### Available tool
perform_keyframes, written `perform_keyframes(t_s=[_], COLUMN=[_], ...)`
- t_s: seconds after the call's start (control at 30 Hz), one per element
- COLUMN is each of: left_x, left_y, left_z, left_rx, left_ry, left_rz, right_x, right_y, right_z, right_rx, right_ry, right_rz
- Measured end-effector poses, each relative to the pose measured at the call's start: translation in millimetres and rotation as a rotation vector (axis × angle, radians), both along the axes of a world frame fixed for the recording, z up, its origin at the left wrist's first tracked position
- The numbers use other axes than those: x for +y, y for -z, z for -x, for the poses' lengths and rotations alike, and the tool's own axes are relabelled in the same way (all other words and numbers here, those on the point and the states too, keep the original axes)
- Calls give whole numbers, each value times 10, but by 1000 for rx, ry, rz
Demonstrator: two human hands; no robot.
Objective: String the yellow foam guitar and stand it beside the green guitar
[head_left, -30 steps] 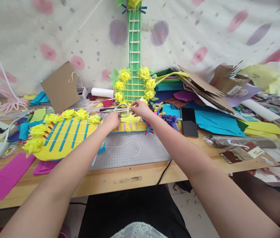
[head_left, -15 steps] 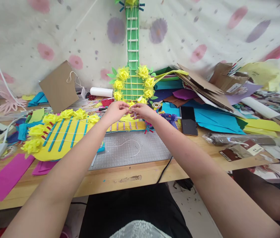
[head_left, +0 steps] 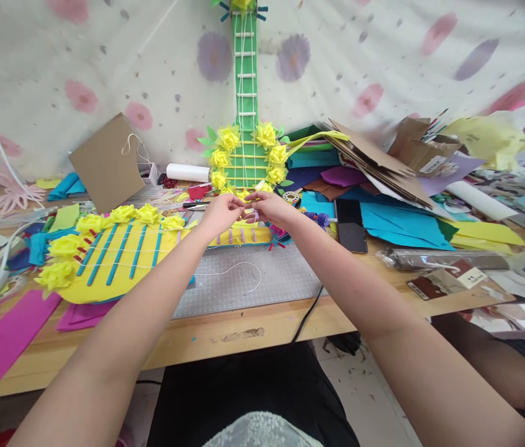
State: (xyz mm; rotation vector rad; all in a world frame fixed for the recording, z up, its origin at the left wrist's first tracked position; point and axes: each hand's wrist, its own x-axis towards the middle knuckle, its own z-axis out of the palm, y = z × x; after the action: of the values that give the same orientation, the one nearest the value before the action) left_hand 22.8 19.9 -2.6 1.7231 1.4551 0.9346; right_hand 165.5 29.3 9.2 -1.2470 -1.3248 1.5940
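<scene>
My left hand (head_left: 224, 214) and my right hand (head_left: 268, 210) meet above the neck of a yellow craft guitar (head_left: 118, 254) that lies flat on the desk. Both hands are closed in a pinch on thin white string (head_left: 252, 216), part of which shows between the fingertips; its exact path there is hidden. Yellow paper flowers (head_left: 148, 215) and blue strips (head_left: 120, 253) decorate the guitar's body. Behind my hands, a green craft guitar (head_left: 246, 146) stands upright, strung with white string and ringed by yellow flowers.
A grey cutting mat (head_left: 239, 292) lies under the neck, with a loose string end on it. To the right are a purple glue gun (head_left: 322, 219), a black phone (head_left: 350, 225) and stacked blue paper (head_left: 402, 220). Cardboard (head_left: 107, 164) leans at the back left.
My hands stay together over the neck, with small shifts of the fingers. The whole view has moved slightly, so the scene sits a little further left.
</scene>
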Motion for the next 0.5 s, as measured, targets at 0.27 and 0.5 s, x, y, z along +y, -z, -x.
perform_keyframes(t_s=[0.27, 0.5], left_x=[-61, -105], left_y=[-104, 54], left_z=[-108, -173], left_rx=[183, 385], left_ry=[-47, -62], left_rz=[-97, -144], right_x=[57, 61], right_y=[35, 44], right_z=[9, -61], right_rx=[-173, -704], right_ry=[7, -75], right_rz=[-113, -424])
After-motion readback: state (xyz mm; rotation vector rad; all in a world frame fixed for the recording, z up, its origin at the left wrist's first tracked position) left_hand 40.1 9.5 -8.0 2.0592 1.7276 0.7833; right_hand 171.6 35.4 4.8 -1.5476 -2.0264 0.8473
